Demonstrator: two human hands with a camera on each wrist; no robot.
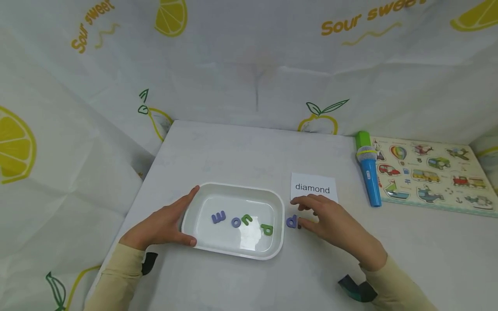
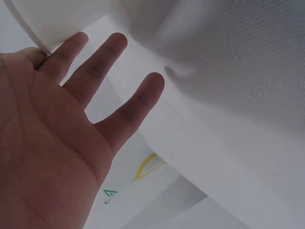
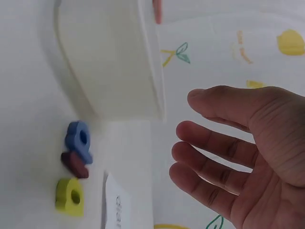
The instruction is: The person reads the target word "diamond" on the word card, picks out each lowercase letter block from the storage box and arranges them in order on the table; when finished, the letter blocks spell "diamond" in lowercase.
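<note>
My left hand [image 1: 165,222] rests against the left end of the white tray [image 1: 210,235], thumb at its near corner and fingers along the far one. Straight, spread fingers show in the left wrist view. Inside the tray lie a purple m [image 1: 218,217], a purple o [image 1: 232,222], a green n [image 1: 247,219] and a green d-shaped letter [image 1: 266,229]. Over the table right of the tray hovers my right hand [image 1: 330,222], fingers loosely bent, holding nothing. Below it lie a blue letter d [image 3: 74,138], a small dark red piece [image 3: 75,164] and a yellow letter [image 3: 63,200].
A white card [image 1: 312,181] printed "diamond" lies beyond my right hand, which covers its lower edge. Farther right are a blue toy microphone [image 1: 370,179], a green block [image 1: 363,138] and a vehicle puzzle board [image 1: 435,172]. A lemon-patterned cloth [image 1: 233,77] hangs behind the table.
</note>
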